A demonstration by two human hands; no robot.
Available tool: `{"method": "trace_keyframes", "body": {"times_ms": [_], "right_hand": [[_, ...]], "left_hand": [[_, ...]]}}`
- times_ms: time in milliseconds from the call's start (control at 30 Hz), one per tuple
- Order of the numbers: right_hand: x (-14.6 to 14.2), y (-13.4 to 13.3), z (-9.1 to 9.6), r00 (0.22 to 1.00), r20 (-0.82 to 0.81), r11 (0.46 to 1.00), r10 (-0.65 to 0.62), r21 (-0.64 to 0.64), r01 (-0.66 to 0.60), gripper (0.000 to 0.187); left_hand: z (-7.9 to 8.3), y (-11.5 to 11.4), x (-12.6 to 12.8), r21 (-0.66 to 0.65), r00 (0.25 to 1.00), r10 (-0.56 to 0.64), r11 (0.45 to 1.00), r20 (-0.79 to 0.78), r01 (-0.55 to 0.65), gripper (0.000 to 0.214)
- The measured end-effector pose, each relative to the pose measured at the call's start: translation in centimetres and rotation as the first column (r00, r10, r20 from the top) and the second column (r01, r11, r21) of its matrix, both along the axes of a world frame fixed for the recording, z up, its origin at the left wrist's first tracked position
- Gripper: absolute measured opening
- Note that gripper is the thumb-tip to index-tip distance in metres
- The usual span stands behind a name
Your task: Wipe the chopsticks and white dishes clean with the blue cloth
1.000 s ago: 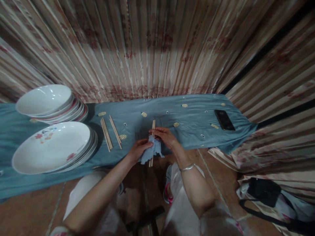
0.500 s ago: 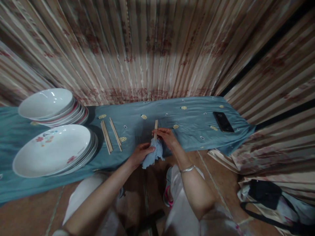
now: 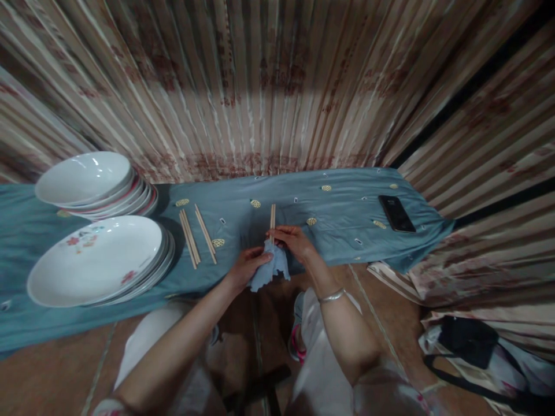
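**Inspector:** Status of the work at the near edge?

**Observer:** Judged from the grip, a wiping stroke is in hand. A pair of chopsticks (image 3: 272,216) is being rubbed with a blue cloth (image 3: 271,267) at the front edge of the bench (image 3: 347,231), above the person's knees.

**Inspector:** The hands?

**Observer:** The left hand (image 3: 245,267) is closed round the blue cloth, which is bunched about the lower part of the sticks. The right hand (image 3: 295,242), with a bracelet (image 3: 332,296) at the wrist, is pinched on the pair just above the cloth. The upper ends stand out beyond the fingers, over the bench. The two hands are close together, almost touching. How far the sticks run below the cloth cannot be told, because the fabric hides them.

**Inspector:** What would a further stroke call for?

**Observer:** In my judgement, a firm right-hand pinch to keep the two sticks aligned while the cloth slides along them.

**Inspector:** Beyond the hands?

**Observer:** Loose chopsticks (image 3: 197,237) lie on the bench to the left, apart from the held pair. Further left is a stack of plates (image 3: 95,260), and behind it a stack of bowls (image 3: 84,176). A phone (image 3: 396,212) lies flat toward the right end. A striped curtain (image 3: 277,86) hangs behind the bench.
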State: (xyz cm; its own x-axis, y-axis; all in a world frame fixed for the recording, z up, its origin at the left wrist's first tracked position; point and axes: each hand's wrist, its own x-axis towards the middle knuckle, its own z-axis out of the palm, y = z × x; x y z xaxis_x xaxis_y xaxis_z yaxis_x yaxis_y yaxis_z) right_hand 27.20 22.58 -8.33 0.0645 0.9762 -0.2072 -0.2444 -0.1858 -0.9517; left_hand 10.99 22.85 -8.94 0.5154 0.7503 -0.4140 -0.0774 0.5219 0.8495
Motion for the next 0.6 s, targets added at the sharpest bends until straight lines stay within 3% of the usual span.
{"method": "trace_keyframes", "body": {"times_ms": [267, 600], "right_hand": [[0.4, 0.41, -0.21, 0.992, -0.024, 0.992, -0.124, 0.012, 0.125, 0.03], [0.56, 0.55, -0.07, 0.992, -0.006, 0.992, -0.125, 0.014, 0.125, 0.032]], "left_hand": [[0.17, -0.34, -0.14, 0.071, 0.993, -0.077, 0.994, -0.086, 0.084, 0.031], [0.1, -0.52, -0.21, 0.048, 0.993, -0.083, 0.995, -0.078, 0.087, 0.032]]}}
